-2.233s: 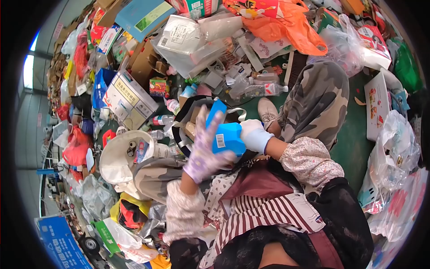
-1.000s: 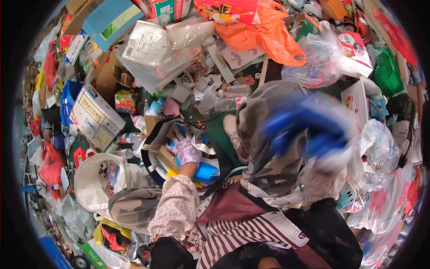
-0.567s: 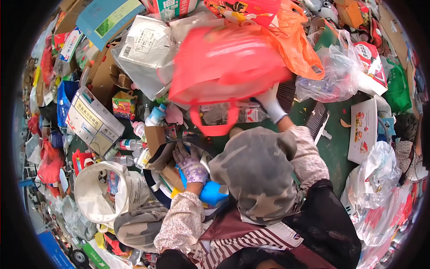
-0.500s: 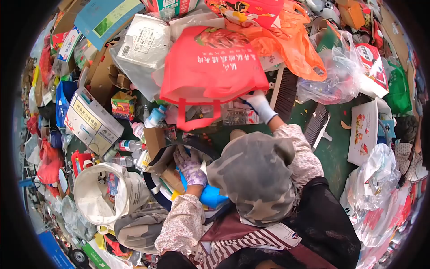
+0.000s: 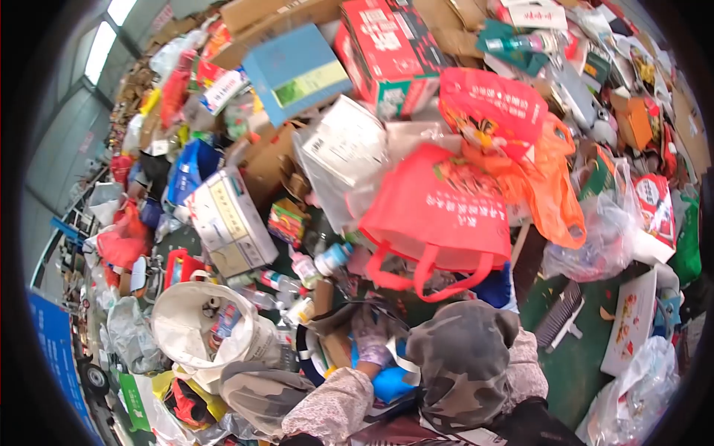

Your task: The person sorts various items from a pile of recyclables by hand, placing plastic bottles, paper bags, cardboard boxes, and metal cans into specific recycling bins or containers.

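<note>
White bucket (image 5: 260,340), camouflage knee (image 5: 468,360) and red bag (image 5: 420,208) crowd the left hand (image 5: 372,336), its grip unclear.

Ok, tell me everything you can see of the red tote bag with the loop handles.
The red tote bag looks like non-woven fabric, with pale, upside-down lettering and a food-like picture. It lies just beyond the camouflage-covered knee, slightly creased, mouth parted, two loop handles toward the camera. An orange plastic bag seems to touch its upper right side. The right hand, in a partly blue glove, is at its lower right edge; whether it grips is hidden.
</note>
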Tool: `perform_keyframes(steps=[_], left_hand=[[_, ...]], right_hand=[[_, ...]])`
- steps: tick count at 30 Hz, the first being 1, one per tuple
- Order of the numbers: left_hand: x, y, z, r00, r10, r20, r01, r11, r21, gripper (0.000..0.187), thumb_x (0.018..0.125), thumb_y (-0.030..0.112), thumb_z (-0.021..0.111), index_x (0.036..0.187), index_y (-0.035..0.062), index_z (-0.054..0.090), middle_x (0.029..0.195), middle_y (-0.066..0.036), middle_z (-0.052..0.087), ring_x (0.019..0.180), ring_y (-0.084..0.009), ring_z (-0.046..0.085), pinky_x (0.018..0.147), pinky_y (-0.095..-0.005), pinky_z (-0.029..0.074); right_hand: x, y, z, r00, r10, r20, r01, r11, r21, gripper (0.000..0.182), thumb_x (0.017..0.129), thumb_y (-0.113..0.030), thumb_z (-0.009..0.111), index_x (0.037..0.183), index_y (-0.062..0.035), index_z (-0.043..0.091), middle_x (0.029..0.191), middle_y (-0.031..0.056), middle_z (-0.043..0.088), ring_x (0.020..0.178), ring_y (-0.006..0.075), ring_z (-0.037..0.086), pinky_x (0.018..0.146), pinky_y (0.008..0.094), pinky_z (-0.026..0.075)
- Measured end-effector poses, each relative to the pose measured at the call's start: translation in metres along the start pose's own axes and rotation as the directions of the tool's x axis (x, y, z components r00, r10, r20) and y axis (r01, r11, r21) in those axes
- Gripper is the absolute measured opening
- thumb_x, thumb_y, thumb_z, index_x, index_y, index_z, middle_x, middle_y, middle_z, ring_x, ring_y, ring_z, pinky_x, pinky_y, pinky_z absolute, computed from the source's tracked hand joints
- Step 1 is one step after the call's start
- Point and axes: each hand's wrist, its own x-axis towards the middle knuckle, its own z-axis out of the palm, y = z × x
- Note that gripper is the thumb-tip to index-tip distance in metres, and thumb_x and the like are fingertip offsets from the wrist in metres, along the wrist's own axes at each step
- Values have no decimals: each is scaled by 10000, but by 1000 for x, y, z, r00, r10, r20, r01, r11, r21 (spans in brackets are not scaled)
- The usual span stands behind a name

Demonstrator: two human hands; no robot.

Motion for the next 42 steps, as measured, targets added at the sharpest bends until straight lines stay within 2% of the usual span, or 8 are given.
perform_keyframes(steps=[6, 9, 12, 19, 22, 26, 34, 42], left_hand=[[-2, 9, -33, 998, 46, 38, -44, 998, -47, 582, 769, 436, 622, 1262, 136, 546, 1409, -217, 366, 1284, -405, 350, 1074, -496, 274], [-4, 16, -53, 999, 18, 31, -15, 995, -97, 605, 766, 425, 631, 1294, 144, 531, 1418, -219, 359, 1288, -415, 342, 1090, -495, 250], [-3, 14, -52, 998, 16, -54, -25, 983, -183, 538, 796, 417, 609, 1255, 141, 561, 1383, -217, 394, 1260, -403, 379, 1068, -497, 282], [-4, 19, -60, 999, -26, -22, 22, 987, -156, 485, 801, 402, 604, 1214, 148, 589, 1370, -240, 415, 1252, -401, 391, 1064, -491, 283], [-7, 19, -64, 999, -30, -14, 28, 991, -134, 495, 800, 399, 606, 1228, 152, 578, 1381, -236, 406, 1257, -394, 385, 1076, -488, 264], [-8, 25, -82, 999, -48, 13, 49, 980, -195, 495, 803, 398, 605, 1231, 152, 575, 1396, -234, 390, 1265, -398, 374, 1084, -483, 255], [-5, 17, -51, 999, 23, -44, -27, 994, -101, 528, 798, 384, 611, 1266, 148, 545, 1385, -219, 389, 1276, -404, 360, 1071, -500, 271], [-3, 16, -48, 1000, 9, -20, -11, 991, -133, 581, 743, 375, 666, 1266, 154, 540, 1392, -199, 373, 1265, -408, 358, 1071, -495, 267]], right_hand=[[33, -36, -2, 975, -146, 169, 125, -273, -954, 238, 849, -123, 666, 1058, -12, 638, 887, 107, 689, 876, 237, 681, 763, 351, 544], [81, -55, -32, 833, -95, -546, -102, 942, -320, 239, 876, -137, 583, 1094, -40, 585, 1005, 123, 657, 823, 268, 655, 684, 365, 544], [80, -97, -17, 953, -264, -150, 45, 610, -791, 306, 882, -165, 573, 1157, -33, 543, 1122, 121, 604, 910, 287, 629, 757, 401, 544], [89, -234, 64, 865, -458, 202, 483, 654, -582, 469, 932, -245, 546, 1296, 32, 445, 1205, 156, 576, 1077, 281, 584, 932, 428, 493], [84, -263, 95, 679, -505, 533, 133, -630, -765, 427, 928, -202, 603, 1244, 66, 500, 1216, 176, 588, 1054, 284, 603, 912, 365, 485], [122, -362, 44, 816, -537, 212, 568, 677, -468, 346, 910, -123, 576, 1189, 78, 541, 1137, 213, 629, 1022, 305, 628, 888, 365, 515], [129, -307, 137, 788, -469, 398, 528, 848, -45, 458, 916, -266, 574, 1245, 47, 512, 1272, 222, 557, 1176, 328, 546, 1029, 429, 440], [150, -187, 75, 951, -302, -59, 284, 935, -212, 375, 1004, -255, 415, 1321, -66, 481, 1403, 176, 439, 1315, 383, 396, 1106, 490, 347]])
